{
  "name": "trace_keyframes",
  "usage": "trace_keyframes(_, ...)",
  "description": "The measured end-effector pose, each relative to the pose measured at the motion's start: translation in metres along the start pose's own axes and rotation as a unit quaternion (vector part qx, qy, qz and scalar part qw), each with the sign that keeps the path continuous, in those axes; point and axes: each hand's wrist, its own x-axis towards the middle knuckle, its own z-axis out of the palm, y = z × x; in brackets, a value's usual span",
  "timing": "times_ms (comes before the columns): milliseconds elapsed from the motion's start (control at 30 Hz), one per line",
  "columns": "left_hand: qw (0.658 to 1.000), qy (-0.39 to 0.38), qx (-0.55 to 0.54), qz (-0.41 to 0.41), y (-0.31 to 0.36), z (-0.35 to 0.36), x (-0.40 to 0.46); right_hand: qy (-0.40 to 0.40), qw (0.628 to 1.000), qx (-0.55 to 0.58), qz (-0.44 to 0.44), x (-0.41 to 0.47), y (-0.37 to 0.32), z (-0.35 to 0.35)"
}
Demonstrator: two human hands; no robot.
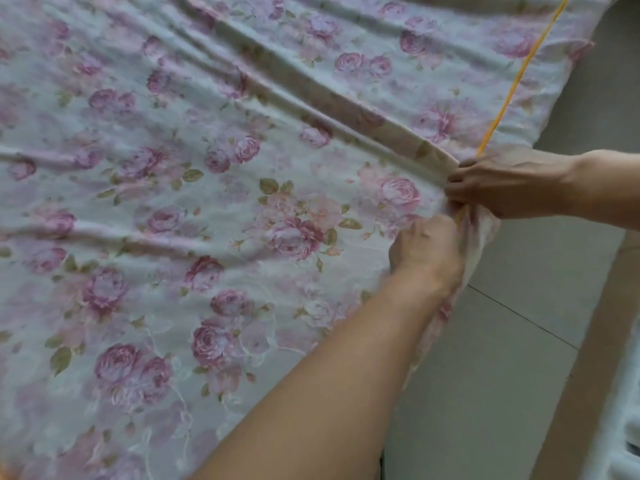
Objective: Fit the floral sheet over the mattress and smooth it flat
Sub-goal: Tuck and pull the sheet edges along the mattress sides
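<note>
While the floral sheet [207,202] lies spread over the mattress with long creases running across it, both hands work its right edge. The right hand [502,183] is closed on a bunched fold by the yellow piping [509,95]; the left hand [424,245] pinches cloth just below. Pulling outward and down evenly should drain those creases. Tiled floor [519,341] borders the bed; nothing blocks the tuck.

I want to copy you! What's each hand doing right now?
Left hand: closed, gripping the sheet at the mattress edge.
Right hand: closed, gripping the sheet's edge just above it.
</note>
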Motion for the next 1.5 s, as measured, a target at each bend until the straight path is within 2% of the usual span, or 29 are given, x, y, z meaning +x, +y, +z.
trace_keyframes(67,0.996,0.031,-0.07,0.05,-0.015,-0.006,-0.011,-0.062,0.997,-0.034,0.024,0.004,-0.001,-0.016)
trace_keyframes(100,0.988,0.099,-0.088,0.075,-0.03,-0.013,-0.018,-0.085,0.995,-0.037,0.025,0.01,-0.006,-0.026)
trace_keyframes(167,0.961,0.271,-0.001,0.058,-0.073,-0.026,-0.021,-0.149,0.984,-0.088,0.04,0.017,-0.013,-0.043)
trace_keyframes(200,0.948,0.314,0.05,-0.005,-0.101,-0.035,-0.02,-0.173,0.978,-0.106,0.051,0.023,-0.019,-0.051)
trace_keyframes(233,0.945,0.301,0.087,-0.098,-0.127,-0.045,-0.02,-0.195,0.972,-0.117,0.058,0.029,-0.022,-0.056)
trace_keyframes(300,0.942,0.195,0.118,-0.247,-0.164,-0.053,-0.017,-0.232,0.963,-0.121,0.068,0.038,-0.03,-0.071)
trace_keyframes(333,0.942,0.16,0.134,-0.261,-0.171,-0.05,-0.012,-0.224,0.965,-0.111,0.08,0.043,-0.034,-0.077)
trace_keyframes(367,0.95,0.149,0.138,-0.236,-0.171,-0.046,-0.004,-0.199,0.971,-0.102,0.087,0.052,-0.037,-0.084)
trace_keyframes(400,0.961,0.141,0.136,-0.195,-0.163,-0.04,0.004,-0.14,0.983,-0.065,0.1,0.06,-0.042,-0.089)
trace_keyframes(467,0.972,0.146,0.131,-0.127,-0.151,-0.034,0.017,0.054,0.99,0.072,0.111,0.088,-0.061,-0.095)
trace_keyframes(533,0.973,0.155,0.137,-0.106,-0.154,-0.036,0.026,0.232,0.949,0.209,0.052,0.13,-0.088,-0.103)
trace_keyframes(567,0.975,0.147,0.134,-0.096,-0.153,-0.038,0.025,0.264,0.929,0.26,0.014,0.147,-0.101,-0.109)
trace_keyframes(633,0.985,0.133,0.102,-0.048,-0.159,-0.049,0.019,0.239,0.908,0.34,-0.059,0.19,-0.127,-0.128)
trace_keyframes(667,0.99,0.135,0.047,-0.011,-0.161,-0.058,0.013,0.209,0.907,0.357,-0.08,0.207,-0.134,-0.132)
trace_keyframes(733,0.975,0.171,-0.134,0.044,-0.176,-0.082,-0.001,0.165,0.921,0.347,-0.058,0.238,-0.132,-0.128)
trace_keyframes(767,0.963,0.212,-0.163,0.047,-0.191,-0.092,-0.008,0.158,0.932,0.326,-0.015,0.247,-0.123,-0.118)
trace_keyframes(800,0.948,0.278,-0.15,0.034,-0.211,-0.101,-0.014,0.155,0.94,0.302,0.04,0.251,-0.111,-0.108)
trace_keyframes(833,0.933,0.349,-0.085,-0.012,-0.234,-0.111,-0.019,0.16,0.942,0.278,0.097,0.251,-0.099,-0.098)
trace_keyframes(867,0.914,0.397,-0.017,-0.082,-0.262,-0.121,-0.025,0.164,0.942,0.254,0.142,0.248,-0.091,-0.09)
trace_keyframes(900,0.898,0.402,0.029,-0.175,-0.291,-0.133,-0.033,0.164,0.944,0.231,0.168,0.247,-0.088,-0.087)
trace_keyframes(967,0.876,0.332,0.07,-0.343,-0.34,-0.147,-0.045,0.166,0.946,0.204,0.191,0.246,-0.091,-0.085)
trace_keyframes(1000,0.869,0.29,0.087,-0.392,-0.355,-0.149,-0.05,0.172,0.944,0.197,0.2,0.249,-0.097,-0.087)
trace_keyframes(1033,0.866,0.26,0.111,-0.412,-0.362,-0.149,-0.051,0.187,0.938,0.196,0.215,0.252,-0.101,-0.09)
trace_keyframes(1100,0.87,0.247,0.142,-0.403,-0.359,-0.144,-0.051,0.241,0.919,0.207,0.235,0.257,-0.109,-0.098)
trace_keyframes(1167,0.866,0.258,0.15,-0.403,-0.356,-0.144,-0.052,0.293,0.91,0.205,0.212,0.271,-0.125,-0.112)
trace_keyframes(1233,0.863,0.259,0.152,-0.405,-0.356,-0.144,-0.051,0.312,0.919,0.197,0.139,0.289,-0.149,-0.125)
trace_keyframes(1367,0.863,0.271,0.149,-0.4,-0.36,-0.143,-0.051,0.289,0.938,0.183,-0.06,0.333,-0.216,-0.163)
trace_keyframes(1500,0.869,0.298,0.14,-0.368,-0.373,-0.142,-0.065,0.236,0.932,0.163,-0.22,0.367,-0.272,-0.189)
